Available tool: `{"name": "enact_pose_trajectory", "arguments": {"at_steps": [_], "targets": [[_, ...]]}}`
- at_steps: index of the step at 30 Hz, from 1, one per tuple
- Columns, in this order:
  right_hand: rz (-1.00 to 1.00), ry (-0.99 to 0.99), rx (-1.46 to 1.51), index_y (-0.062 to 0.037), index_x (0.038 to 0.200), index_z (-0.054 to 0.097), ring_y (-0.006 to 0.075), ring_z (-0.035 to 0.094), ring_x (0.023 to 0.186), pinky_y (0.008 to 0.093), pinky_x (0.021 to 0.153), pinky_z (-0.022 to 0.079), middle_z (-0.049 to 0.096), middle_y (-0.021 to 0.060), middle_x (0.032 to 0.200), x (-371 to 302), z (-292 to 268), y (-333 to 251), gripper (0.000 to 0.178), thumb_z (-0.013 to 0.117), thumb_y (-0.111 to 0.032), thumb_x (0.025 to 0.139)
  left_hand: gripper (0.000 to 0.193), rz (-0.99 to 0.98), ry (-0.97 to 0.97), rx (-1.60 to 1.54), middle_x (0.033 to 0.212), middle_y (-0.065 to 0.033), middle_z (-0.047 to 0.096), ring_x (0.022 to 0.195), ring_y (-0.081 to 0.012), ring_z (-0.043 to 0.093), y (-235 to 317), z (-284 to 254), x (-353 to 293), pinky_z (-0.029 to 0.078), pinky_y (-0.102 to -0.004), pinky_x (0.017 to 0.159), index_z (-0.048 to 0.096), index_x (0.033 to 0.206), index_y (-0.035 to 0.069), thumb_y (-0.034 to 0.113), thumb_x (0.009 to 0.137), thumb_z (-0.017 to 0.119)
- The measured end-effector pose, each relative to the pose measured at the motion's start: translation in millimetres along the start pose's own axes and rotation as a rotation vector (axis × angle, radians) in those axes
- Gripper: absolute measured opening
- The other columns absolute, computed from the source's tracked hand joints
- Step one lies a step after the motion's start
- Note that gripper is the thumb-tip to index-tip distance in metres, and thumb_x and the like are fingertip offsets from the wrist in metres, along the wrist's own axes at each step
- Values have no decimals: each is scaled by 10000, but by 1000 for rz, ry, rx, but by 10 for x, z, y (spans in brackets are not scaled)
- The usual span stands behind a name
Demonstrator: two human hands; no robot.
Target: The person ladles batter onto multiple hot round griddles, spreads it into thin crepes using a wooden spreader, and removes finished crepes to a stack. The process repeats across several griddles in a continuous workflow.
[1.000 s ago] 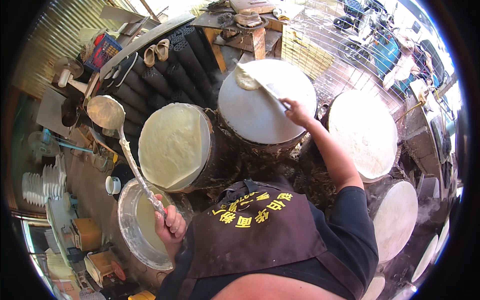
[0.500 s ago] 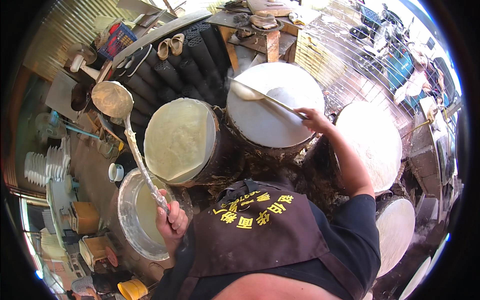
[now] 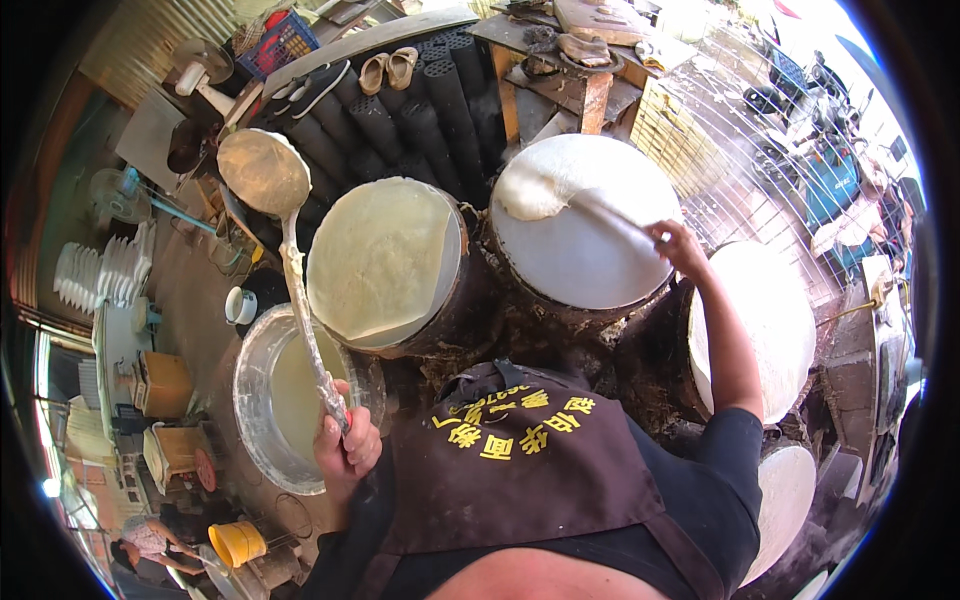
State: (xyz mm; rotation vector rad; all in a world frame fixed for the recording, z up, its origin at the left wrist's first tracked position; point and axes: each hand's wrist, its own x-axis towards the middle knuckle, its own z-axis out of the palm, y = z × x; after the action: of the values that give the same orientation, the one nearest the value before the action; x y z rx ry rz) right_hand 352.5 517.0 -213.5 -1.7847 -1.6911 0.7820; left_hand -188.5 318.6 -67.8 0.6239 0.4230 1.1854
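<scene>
My left hand [image 3: 345,445] grips the long handle of a large ladle [image 3: 265,172], its batter-coated bowl raised above the metal basin [image 3: 252,400] of pale batter. My right hand [image 3: 672,240] reaches out over the middle round griddle [image 3: 585,225], holding a thin spreader stick [image 3: 610,218] that pushes a lump of white batter [image 3: 535,192] near the griddle's far left. A cooked thin sheet [image 3: 378,255] covers the left griddle between my two hands.
Another white-coated griddle [image 3: 775,325] stands at right and one more [image 3: 785,500] lower right. Black cylinders [image 3: 400,110] with a pair of slippers [image 3: 388,68] lie behind. Stacked white plates [image 3: 95,275], a fan [image 3: 115,190] and a yellow bucket [image 3: 237,543] are at left.
The spreader in my right hand has swept the batter lump further toward the middle griddle's left side. The ladle stays raised in my left hand, its bowl shifted slightly.
</scene>
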Motion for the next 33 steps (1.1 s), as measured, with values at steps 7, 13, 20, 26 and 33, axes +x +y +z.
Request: {"name": "enact_pose_trajectory", "arguments": {"at_steps": [7,13,20,26,33], "targets": [[-172,-130,-70,-100,1064,670,282,624,946,372,833,498,649,127,973,198,266,-22,374,607,39,723,470,-13,46,20,606,6,363,403,-66,300,-37,80,-37,276,-200,311,330,1394,159,322,985,493],[-191,-44,-124,-95,1065,682,292,621,958,381,858,495,651,126,990,137,-69,144,392,630,47,702,447,32,43,-25,622,-2,367,407,-62,322,-113,135,-67,312,-194,304,283,1373,134,269,995,479],[-256,-169,-147,-73,1012,683,287,623,932,383,823,501,649,129,956,145,-18,-16,337,593,82,726,460,0,-18,13,614,-3,372,402,-63,317,-119,197,-35,300,-200,305,298,1376,128,282,989,492],[-254,-14,-280,-103,1019,699,276,629,892,383,791,502,652,109,943,268,-122,97,331,596,38,739,469,17,47,23,591,-1,370,388,-70,305,-184,280,-21,275,-210,307,334,1376,126,300,979,512],[-289,-199,-213,-79,989,695,272,634,929,384,837,504,670,114,952,76,-238,223,305,578,80,756,462,11,51,34,600,2,367,396,-67,302,-262,378,-66,273,-208,310,335,1377,140,307,981,505]]}}
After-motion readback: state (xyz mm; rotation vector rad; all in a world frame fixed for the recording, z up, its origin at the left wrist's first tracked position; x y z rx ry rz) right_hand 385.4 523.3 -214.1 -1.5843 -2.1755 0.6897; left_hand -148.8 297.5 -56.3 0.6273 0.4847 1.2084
